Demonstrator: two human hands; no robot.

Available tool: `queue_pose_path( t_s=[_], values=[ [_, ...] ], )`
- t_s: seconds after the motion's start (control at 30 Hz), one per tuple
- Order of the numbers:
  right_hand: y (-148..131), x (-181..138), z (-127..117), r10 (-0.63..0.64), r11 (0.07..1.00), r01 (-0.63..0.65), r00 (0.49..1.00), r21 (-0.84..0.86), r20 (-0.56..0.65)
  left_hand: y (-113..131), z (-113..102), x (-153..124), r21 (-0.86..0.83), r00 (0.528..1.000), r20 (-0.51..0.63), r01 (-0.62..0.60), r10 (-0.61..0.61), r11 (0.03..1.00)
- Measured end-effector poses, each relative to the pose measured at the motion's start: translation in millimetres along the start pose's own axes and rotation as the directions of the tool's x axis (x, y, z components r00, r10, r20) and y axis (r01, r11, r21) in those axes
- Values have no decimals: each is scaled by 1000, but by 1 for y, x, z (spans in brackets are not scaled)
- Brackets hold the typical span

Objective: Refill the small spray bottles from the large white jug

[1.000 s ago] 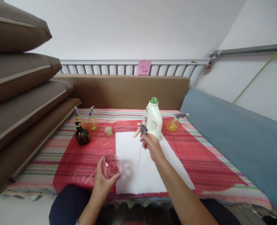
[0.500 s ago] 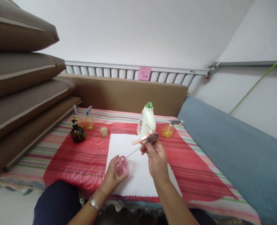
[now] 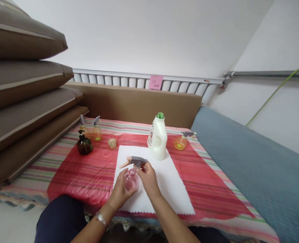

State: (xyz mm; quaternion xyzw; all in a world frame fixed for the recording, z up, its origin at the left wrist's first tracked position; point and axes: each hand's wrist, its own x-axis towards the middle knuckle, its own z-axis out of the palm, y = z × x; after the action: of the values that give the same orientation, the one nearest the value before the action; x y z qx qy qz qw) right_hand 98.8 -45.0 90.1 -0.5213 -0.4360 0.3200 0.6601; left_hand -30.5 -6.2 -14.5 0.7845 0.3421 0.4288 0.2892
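My left hand (image 3: 121, 189) is wrapped round a small clear pink bottle (image 3: 131, 182), upright over the white mat (image 3: 162, 189). Just above the bottle's open neck, my right hand (image 3: 147, 177) pinches a spray head (image 3: 136, 161) with a dark grey body and a peach trigger and nozzle. The head's lower end is close to the neck, and my fingers hide whether they touch. Behind my hands a white detergent jug (image 3: 159, 140) with a green spout stands on the mat's far edge.
A yellow spray bottle (image 3: 181, 142) stands right of the jug. At left are a dark brown pump bottle (image 3: 84, 145), an orange spray bottle (image 3: 97, 132) with another beside it, and a cream cap (image 3: 112, 143). Stacked cushions (image 3: 30, 74) rise at far left.
My right hand has moved left and down with the spray head, from right of the bottle to its mouth. The thin tube seen before no longer shows. My left hand stays put.
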Motion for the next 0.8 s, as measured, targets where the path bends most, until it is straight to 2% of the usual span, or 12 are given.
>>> queue_pose_path(
  t_s=[0.17,0.27,0.53,0.63,0.8],
  values=[
    [27,-3,6,79,995,-78,997,-54,10,4,-2,2,17,997,0,-72,72,997],
    [33,-4,5,86,994,-85,996,-67,22,6,-3,3,18,999,3,-52,52,998],
    [32,-5,8,71,988,-70,997,-135,8,8,-1,2,1,1000,23,0,0,1000],
    [29,-9,10,58,985,-56,998,-166,9,6,0,1,25,1000,-2,18,-18,1000],
    [28,-13,8,39,976,-36,999,-216,10,2,2,-1,63,1000,0,-6,6,998]
  ],
)
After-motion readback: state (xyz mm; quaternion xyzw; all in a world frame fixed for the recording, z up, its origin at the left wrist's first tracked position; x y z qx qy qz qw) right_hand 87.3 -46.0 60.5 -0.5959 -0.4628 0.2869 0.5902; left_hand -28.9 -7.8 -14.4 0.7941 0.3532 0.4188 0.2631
